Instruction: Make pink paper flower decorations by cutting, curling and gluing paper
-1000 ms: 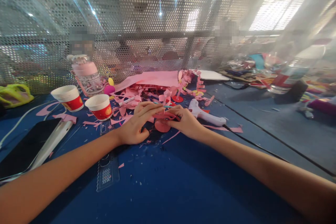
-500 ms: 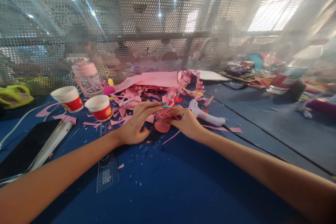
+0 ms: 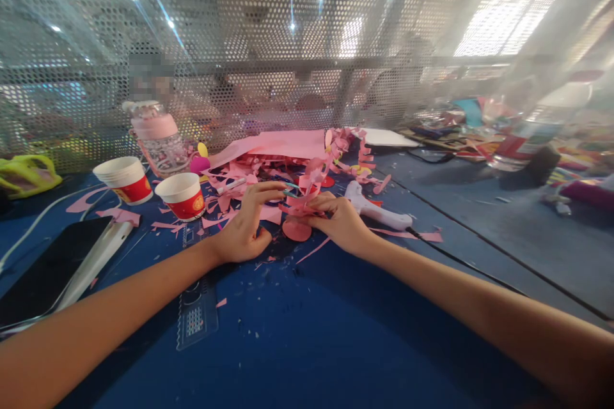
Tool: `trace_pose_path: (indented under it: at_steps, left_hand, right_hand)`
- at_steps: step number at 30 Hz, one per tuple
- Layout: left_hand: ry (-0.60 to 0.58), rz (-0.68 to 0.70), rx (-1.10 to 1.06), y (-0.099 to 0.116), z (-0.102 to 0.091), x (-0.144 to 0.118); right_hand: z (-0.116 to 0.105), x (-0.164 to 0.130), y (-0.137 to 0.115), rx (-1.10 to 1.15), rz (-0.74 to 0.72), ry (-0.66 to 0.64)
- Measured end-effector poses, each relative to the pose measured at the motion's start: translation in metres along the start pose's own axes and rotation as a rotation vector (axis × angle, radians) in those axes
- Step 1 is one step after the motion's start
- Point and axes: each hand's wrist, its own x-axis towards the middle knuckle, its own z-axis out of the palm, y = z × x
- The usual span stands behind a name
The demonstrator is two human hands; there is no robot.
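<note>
Low over the table, my left hand (image 3: 245, 223) has its fingers stretched to the right and its thumb apart, with nothing plain in its grasp. Something teal and narrow (image 3: 291, 190) shows at its fingertips; I cannot tell whether it is nails or a small object. My right hand (image 3: 339, 220) pinches the side of a pink paper figure (image 3: 300, 204), made of curled strips above a round pink disc base (image 3: 296, 230). The figure stands upright between both hands. Beside my right hand lies a white glue gun (image 3: 378, 211) with a black cord.
Pink paper scraps and sheets (image 3: 283, 144) pile up behind the hands. Left are two paper cups (image 3: 181, 197), a pink-lidded bottle (image 3: 156, 134), a phone (image 3: 57, 262) and a clear ruler (image 3: 197, 313). A perforated metal screen (image 3: 278, 25) rises behind. A large bottle (image 3: 532, 128) stands right.
My left fingers have drawn back left from the top of the paper figure, so more of its curled strips show. My right hand stays nearly in place.
</note>
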Motion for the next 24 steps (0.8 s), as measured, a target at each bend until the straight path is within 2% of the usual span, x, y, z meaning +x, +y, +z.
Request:
trace_pose_path:
  at_steps: [8,13,16,24]
  left_hand:
    - [0.06,-0.013,-0.049,-0.002,0.003,-0.001]
    - [0.102,-0.061,-0.099,-0.006,0.005,-0.003]
    - [0.107,-0.082,-0.08,-0.008,0.004,-0.004]
    - [0.067,-0.125,0.052,-0.003,0.003,-0.002]
  right_hand:
    - [0.0,0.001,0.0,0.086,0.032,0.03]
    - [-0.002,0.002,-0.007,0.307,0.197,0.079]
    - [-0.004,0.002,-0.012,0.363,0.299,0.113]
    - [-0.005,0.003,-0.017,0.453,0.353,0.111]
